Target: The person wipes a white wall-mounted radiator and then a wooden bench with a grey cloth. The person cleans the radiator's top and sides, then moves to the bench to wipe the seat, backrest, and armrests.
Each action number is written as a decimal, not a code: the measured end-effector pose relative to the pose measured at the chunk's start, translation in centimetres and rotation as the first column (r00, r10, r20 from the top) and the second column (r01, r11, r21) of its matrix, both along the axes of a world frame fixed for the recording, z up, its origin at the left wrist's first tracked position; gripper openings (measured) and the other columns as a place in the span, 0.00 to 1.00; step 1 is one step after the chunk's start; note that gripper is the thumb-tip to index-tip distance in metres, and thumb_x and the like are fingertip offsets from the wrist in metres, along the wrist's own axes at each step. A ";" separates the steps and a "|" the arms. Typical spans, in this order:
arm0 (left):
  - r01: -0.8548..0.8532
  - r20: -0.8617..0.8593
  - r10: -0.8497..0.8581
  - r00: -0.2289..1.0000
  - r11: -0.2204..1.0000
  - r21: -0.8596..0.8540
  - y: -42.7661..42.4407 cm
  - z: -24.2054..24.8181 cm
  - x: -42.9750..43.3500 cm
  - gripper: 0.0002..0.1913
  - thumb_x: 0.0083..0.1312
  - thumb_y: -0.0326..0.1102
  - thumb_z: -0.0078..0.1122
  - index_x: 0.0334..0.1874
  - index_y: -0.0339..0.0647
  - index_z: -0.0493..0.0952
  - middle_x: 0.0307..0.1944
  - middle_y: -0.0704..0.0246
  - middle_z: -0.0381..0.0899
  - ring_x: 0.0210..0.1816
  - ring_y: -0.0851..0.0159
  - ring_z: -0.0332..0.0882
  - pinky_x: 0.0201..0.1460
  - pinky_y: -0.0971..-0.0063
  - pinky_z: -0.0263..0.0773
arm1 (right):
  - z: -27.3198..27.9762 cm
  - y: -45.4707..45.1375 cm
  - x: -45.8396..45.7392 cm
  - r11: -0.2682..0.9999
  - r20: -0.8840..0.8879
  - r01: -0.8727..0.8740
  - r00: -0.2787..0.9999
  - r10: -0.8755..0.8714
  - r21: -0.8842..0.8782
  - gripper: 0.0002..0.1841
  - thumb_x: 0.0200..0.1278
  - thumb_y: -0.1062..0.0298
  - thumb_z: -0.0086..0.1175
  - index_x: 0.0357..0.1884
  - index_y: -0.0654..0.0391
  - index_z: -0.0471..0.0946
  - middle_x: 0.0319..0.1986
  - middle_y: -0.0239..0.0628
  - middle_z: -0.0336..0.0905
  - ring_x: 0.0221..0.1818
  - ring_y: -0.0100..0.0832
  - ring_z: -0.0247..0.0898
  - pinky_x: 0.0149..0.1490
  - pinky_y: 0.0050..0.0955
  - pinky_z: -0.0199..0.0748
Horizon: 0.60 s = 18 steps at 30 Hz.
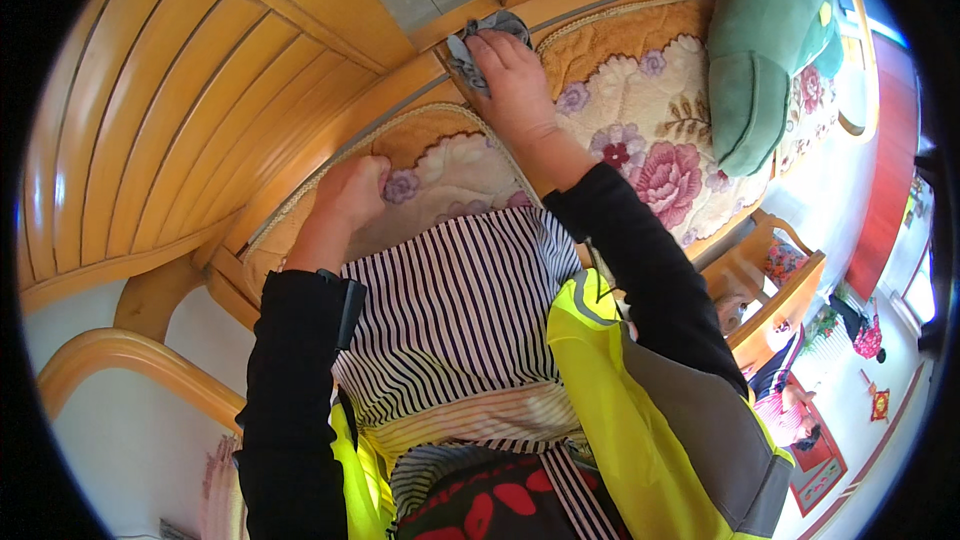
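My right hand (517,86) presses a crumpled grey cloth (504,24) onto the wooden frame of a slatted bench or sofa, at the gap between two seat cushions. The fingers lie over the cloth and hide part of it. My left hand (351,191) is curled into a fist with nothing visible in it. It rests on the nearer floral seat cushion (442,165), close to the wooden backrest (187,90). The second floral cushion (667,165) extends to the right of my right forearm.
A large green plush toy (757,67) lies on the second cushion. A curved wooden armrest (142,360) is at lower left. To the right stands a wooden table (780,307). Two people (784,412) are farther off at the right.
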<state>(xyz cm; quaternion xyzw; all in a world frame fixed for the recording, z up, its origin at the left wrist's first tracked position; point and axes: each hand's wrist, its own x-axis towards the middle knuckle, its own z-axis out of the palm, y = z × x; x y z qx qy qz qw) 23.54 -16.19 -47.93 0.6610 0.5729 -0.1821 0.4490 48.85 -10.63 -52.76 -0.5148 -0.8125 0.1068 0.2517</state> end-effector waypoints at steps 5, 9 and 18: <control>0.010 0.000 -0.010 1.000 1.000 0.000 0.0 0.0 -0.1 0.04 0.54 0.30 0.59 0.32 0.42 0.78 0.35 0.53 0.81 0.42 0.44 0.79 0.41 0.57 0.72 | 0.3 3.0 5.5 0.995 0.104 0.076 0.992 -0.068 -0.068 0.28 0.47 0.74 0.61 0.56 0.58 0.73 0.55 0.46 0.75 0.58 0.49 0.69 0.62 0.41 0.69; -0.041 0.018 0.041 0.999 0.999 0.023 -0.3 0.1 0.0 0.05 0.49 0.25 0.59 0.28 0.40 0.73 0.31 0.52 0.79 0.40 0.44 0.78 0.38 0.58 0.70 | -0.9 5.1 6.5 0.946 0.100 0.318 0.941 -0.323 0.066 0.29 0.49 0.73 0.63 0.58 0.60 0.72 0.56 0.49 0.74 0.58 0.53 0.68 0.62 0.44 0.69; -0.024 0.016 0.024 1.000 1.000 0.004 0.0 -0.1 0.2 0.06 0.47 0.23 0.58 0.26 0.39 0.71 0.30 0.52 0.78 0.39 0.44 0.77 0.38 0.59 0.69 | -0.9 4.6 9.1 1.000 0.183 0.014 0.983 -0.018 0.026 0.29 0.49 0.69 0.64 0.57 0.60 0.72 0.57 0.49 0.73 0.59 0.49 0.69 0.61 0.43 0.70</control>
